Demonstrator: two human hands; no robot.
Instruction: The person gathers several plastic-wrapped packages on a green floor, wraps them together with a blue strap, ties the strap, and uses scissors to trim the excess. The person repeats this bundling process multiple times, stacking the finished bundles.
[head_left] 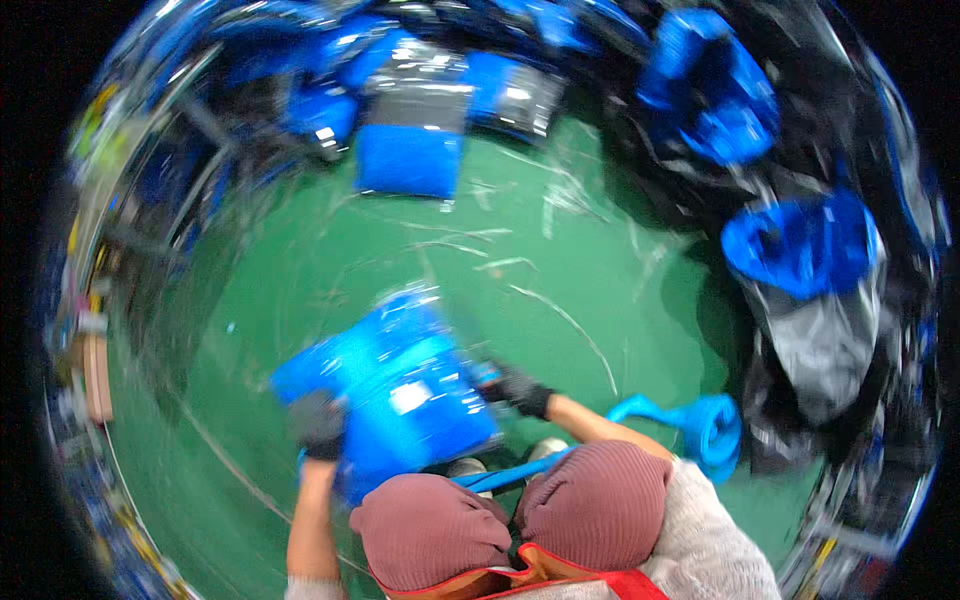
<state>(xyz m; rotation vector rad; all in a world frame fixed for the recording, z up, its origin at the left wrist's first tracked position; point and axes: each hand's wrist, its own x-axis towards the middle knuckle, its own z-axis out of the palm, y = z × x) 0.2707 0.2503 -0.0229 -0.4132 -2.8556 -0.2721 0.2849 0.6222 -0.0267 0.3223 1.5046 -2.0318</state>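
The dark-gloved left hand (318, 422) clamps a squarish, shiny blue plastic package (385, 385); the dark-gloved right hand (517, 390), at its right edge, grips unclearly.

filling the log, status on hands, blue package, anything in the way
Left hand at blue package, left edge; right hand at right edge; grips blurred. Light-blue roll on floor, right side.

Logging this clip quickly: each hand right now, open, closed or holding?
Left hand: at the left edge of the blue package; blur hides its grip.
Right hand: by the package's right edge; also too blurred to tell.
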